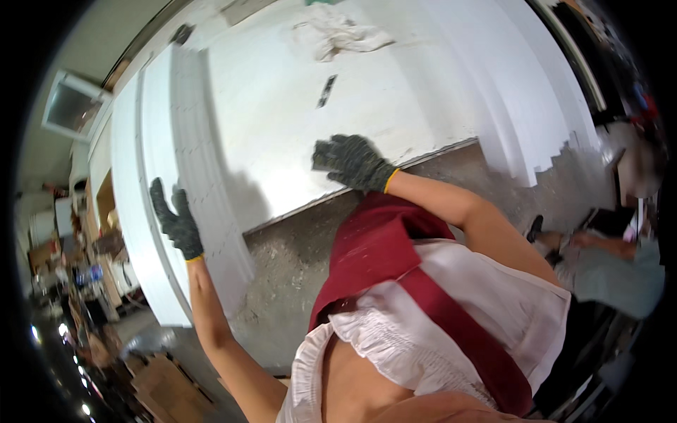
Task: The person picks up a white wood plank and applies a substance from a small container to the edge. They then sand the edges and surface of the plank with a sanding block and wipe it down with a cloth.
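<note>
The gloved left hand [176,222] is pressing open against the narrow white board [201,162] at left; the right hand [352,162] is lying spread, gripping nothing, near the lower edge of the large white panel [296,120] at centre.

Both hands wear dark grey speckled knit gloves with yellow cuff edges: the left hand [176,222] at nine o'clock, the right hand [352,162] near centre. The large panel [282,120] under them is plain white, with a small black strip [326,91] at twelve o'clock. A crumpled off-white cloth [335,35] lies above it. The floor [296,268] is mottled grey-brown. The apron [395,261] at five o'clock is dark red over a white garment.
</note>
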The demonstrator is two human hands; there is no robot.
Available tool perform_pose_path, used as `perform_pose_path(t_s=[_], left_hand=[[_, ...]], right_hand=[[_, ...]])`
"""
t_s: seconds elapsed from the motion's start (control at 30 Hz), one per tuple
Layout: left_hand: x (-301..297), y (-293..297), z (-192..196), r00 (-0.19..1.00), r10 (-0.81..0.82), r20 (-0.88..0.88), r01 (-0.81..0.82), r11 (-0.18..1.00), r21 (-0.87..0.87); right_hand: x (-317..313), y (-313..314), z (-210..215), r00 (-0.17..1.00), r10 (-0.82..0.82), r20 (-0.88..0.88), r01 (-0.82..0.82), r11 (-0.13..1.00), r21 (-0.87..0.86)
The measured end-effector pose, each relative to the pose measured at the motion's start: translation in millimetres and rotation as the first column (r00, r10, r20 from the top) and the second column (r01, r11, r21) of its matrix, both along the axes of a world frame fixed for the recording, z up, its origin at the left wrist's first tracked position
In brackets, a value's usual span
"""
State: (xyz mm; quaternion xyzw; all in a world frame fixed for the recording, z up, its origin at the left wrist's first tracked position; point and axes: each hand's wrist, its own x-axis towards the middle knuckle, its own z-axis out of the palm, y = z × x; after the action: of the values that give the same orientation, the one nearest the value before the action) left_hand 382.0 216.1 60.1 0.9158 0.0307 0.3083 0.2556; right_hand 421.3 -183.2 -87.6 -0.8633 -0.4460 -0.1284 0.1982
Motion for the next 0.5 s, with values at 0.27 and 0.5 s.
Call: perform_pose_path(t_s=[0.27,0.5], left_hand=[[91,-103,-151,0.94,-0.059,-0.336,0.157,0.949,0.275],[97,-123,-154,0.927,-0.007,-0.376,0.111,0.96,0.255]], right_hand=[[46,-27,22,0.923,-0.346,-0.168,0.367,0.923,0.113],[97,-103,95,0.83,-0.491,-0.265,0.43,0.865,-0.257]])
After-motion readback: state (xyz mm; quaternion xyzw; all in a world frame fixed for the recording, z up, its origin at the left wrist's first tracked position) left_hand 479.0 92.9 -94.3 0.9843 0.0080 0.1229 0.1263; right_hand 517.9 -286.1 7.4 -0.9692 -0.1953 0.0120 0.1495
